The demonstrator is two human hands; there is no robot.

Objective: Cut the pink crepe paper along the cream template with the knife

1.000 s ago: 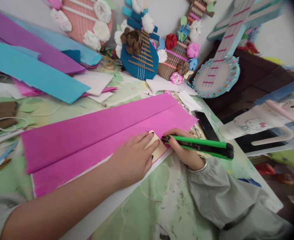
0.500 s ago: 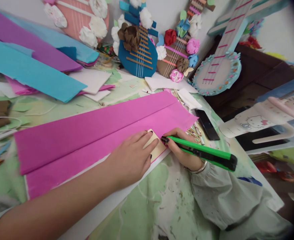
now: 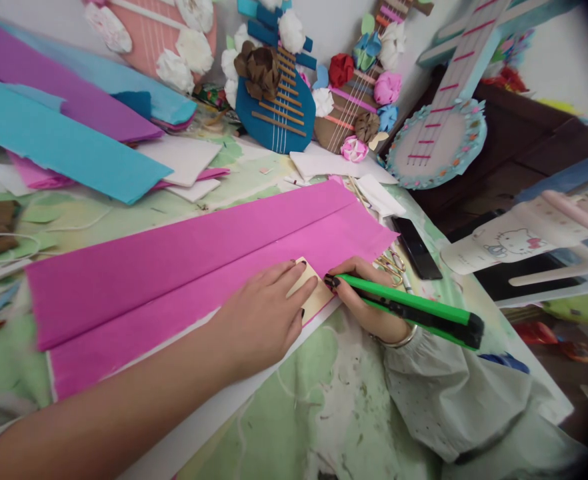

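Note:
A long sheet of magenta paper (image 3: 184, 260), folded along its length, lies over a white board (image 3: 174, 433) whose edge shows along the near side. My left hand (image 3: 261, 313) is laid flat with fingers spread, pressing down a small cream card (image 3: 319, 299) near the paper's right end. In my right hand (image 3: 369, 300) is a green and black utility knife (image 3: 414, 303), its front end at the right edge of the card. The blade tip is too small to make out. Gold-handled scissors (image 3: 393, 263) lie just beyond my right hand.
A black phone (image 3: 421, 248) lies at right, near a white tumbler (image 3: 504, 243) with a pink handle. Folded blue paper (image 3: 74, 140) and purple sheets are piled at far left. Decorated paper instruments, including a blue one (image 3: 274, 120), lean along the back.
Both hands stay at the card. The rear end of the knife has moved slightly right and down, while the view itself has shifted a little.

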